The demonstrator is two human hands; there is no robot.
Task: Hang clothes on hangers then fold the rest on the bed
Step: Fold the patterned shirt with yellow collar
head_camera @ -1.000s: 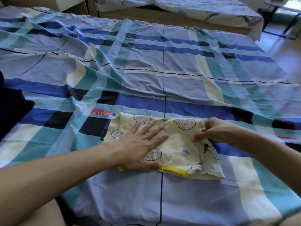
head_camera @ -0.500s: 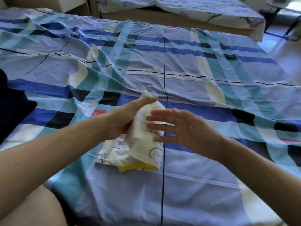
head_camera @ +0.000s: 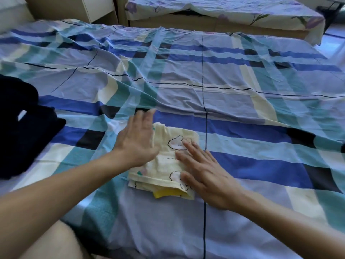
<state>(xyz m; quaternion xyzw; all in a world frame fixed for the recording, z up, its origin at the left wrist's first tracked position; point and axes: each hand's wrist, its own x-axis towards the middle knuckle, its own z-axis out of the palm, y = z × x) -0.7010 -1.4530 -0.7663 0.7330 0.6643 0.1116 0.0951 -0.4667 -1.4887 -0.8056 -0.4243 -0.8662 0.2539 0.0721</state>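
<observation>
One small yellow cloth (head_camera: 166, 161), folded, bunny pictures, lies on near middle of checked bed (head_camera: 242, 101). One dark pile of clothes (head_camera: 22, 128) at left edge, well apart. One more bed (head_camera: 224, 14) far behind. Two hands. Left hand (head_camera: 138, 140): fingers straight, spread, over cloth's left edge, holds nothing; blurry, touch unclear. Right hand (head_camera: 207, 176): fingers straight, flat on cloth's right side.

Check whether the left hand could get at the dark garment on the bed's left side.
Probably yes. The left hand is open and holds nothing, and only bare bedsheet lies between it and the dark garment on that same side.
</observation>
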